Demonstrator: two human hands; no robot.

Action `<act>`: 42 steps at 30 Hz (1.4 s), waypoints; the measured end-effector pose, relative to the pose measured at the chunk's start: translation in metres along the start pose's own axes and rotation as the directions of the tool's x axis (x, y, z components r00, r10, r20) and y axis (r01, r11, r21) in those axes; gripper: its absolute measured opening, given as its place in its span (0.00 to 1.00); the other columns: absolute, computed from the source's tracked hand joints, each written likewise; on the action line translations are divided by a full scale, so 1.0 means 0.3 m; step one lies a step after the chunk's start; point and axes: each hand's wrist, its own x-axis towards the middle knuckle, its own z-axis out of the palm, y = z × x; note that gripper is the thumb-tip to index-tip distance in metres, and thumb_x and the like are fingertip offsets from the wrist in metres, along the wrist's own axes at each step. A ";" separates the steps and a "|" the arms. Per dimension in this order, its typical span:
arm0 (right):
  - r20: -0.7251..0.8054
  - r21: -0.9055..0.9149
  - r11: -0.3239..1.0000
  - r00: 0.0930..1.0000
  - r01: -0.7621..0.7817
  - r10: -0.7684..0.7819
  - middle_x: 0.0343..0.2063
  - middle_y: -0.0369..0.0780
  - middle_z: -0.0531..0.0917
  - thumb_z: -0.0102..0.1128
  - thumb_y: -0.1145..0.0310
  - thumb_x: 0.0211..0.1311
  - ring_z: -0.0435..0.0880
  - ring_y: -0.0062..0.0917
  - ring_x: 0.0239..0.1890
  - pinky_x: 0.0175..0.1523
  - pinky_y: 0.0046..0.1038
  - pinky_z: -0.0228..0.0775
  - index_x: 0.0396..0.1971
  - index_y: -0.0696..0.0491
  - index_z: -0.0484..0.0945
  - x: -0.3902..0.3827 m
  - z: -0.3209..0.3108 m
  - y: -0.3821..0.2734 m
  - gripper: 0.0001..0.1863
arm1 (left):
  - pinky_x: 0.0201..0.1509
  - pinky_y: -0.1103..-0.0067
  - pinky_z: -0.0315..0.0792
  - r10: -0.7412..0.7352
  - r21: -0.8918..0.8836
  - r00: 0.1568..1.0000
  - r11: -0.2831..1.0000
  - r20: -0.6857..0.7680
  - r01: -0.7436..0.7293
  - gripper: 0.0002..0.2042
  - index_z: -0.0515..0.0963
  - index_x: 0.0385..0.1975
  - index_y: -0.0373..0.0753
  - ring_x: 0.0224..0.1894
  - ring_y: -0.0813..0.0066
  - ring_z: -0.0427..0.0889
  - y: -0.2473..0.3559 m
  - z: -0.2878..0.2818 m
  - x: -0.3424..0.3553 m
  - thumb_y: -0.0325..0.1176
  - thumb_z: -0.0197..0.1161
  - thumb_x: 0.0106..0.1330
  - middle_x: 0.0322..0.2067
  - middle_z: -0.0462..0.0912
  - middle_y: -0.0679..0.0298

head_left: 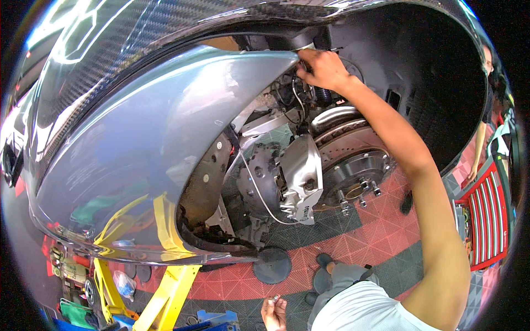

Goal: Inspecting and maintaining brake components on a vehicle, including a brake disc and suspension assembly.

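My right hand point(326, 70) reaches up into the wheel arch, its fingers curled at the pointed tip of a glossy grey-blue body panel point(165, 116). What lies between those fingers is hidden. Low in the picture, my left hand point(274, 315) is closed, pinching a small pale piece point(274, 298) too small to name. Beneath my right arm is a drilled brake disc point(353, 140) with its hub and wheel studs bare. Next to the disc sits a silver brake caliper point(301, 179), with a thin pale line looping beside it.
A black wheel-arch liner point(436, 71) curves around the right side. Woven-look dark bodywork point(149, 33) runs above the panel. Yellow lift arms point(165, 298) stand at lower left, over red and grey floor tiles point(353, 243). A red tool cabinet point(488, 215) and another person point(481, 138) are at right.
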 end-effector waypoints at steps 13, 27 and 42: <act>0.164 0.010 0.988 0.975 -0.154 0.150 0.26 0.50 0.80 0.58 0.60 0.47 0.80 0.44 0.29 0.37 0.42 0.73 0.44 0.47 0.75 0.004 -0.072 -0.055 0.21 | 0.47 0.72 0.69 -0.013 0.034 1.000 0.999 0.001 0.013 0.06 0.75 0.33 0.38 0.38 0.73 0.77 -0.016 -0.024 -0.036 0.32 0.61 0.60 0.38 0.80 0.59; 0.014 0.670 0.725 0.979 -0.159 0.202 0.22 0.38 0.80 0.59 0.78 0.41 0.79 0.20 0.24 0.30 0.24 0.71 0.21 0.55 0.75 -0.457 -0.406 -0.426 0.04 | 0.42 0.70 0.77 -0.011 -0.058 0.990 0.998 0.139 0.019 0.08 0.72 0.37 0.30 0.36 0.64 0.80 -0.028 0.176 -0.026 0.27 0.56 0.62 0.35 0.78 0.50; 0.233 0.804 0.368 0.817 -0.467 0.527 0.31 0.40 0.79 0.67 0.74 0.45 0.77 0.19 0.23 0.24 0.19 0.68 0.35 0.57 0.80 -0.798 -0.360 -0.860 0.13 | 0.48 0.76 0.71 0.345 0.128 0.659 0.819 0.669 -0.559 0.07 0.72 0.34 0.31 0.41 0.70 0.77 0.113 0.669 0.186 0.26 0.60 0.59 0.41 0.77 0.50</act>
